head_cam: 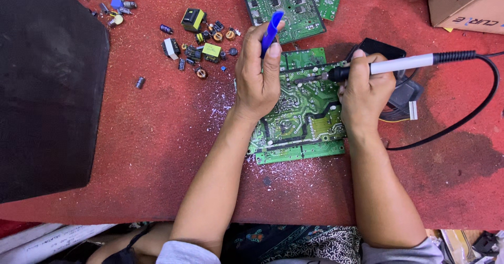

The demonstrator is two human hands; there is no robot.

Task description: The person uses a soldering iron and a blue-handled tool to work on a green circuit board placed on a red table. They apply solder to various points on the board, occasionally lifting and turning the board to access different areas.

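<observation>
- A green circuit board [304, 112] is laid solder-side up on the red table [157, 138], between both hands, so its joints can be reached.
- A soldering iron [388, 66] is clamped in the right hand [365, 93], its tip laid flat on the board.
- A blue tool [271, 30] is gripped upright in the left hand [257, 75], held ready beside the tip.
- Removed components [202, 38] are gathered just beyond the board, out of the way.
</observation>
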